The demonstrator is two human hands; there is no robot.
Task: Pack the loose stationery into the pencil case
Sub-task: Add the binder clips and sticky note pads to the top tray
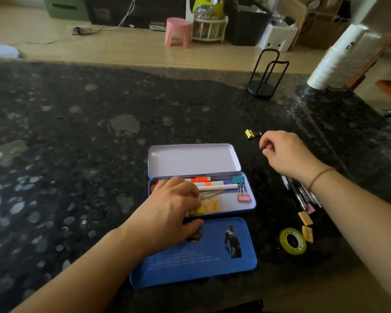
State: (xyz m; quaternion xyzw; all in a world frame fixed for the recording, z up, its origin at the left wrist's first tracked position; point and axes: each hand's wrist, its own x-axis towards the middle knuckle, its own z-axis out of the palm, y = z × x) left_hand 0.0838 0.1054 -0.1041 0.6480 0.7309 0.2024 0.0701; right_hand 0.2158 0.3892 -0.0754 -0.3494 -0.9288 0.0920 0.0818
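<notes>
Three binder clips (244, 198), two hands (172, 206)

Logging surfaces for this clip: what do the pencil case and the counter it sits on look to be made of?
The pencil case looks like thin painted metal, probably tin: rolled rims, rounded pressed corners, a glossy blue outside with a printed picture and a pale lilac inside. The counter looks like polished granite or a similar stone: black with grey speckles and mirror-like reflections of window light. It could be a laminate copy; that can't be told from here.
</notes>
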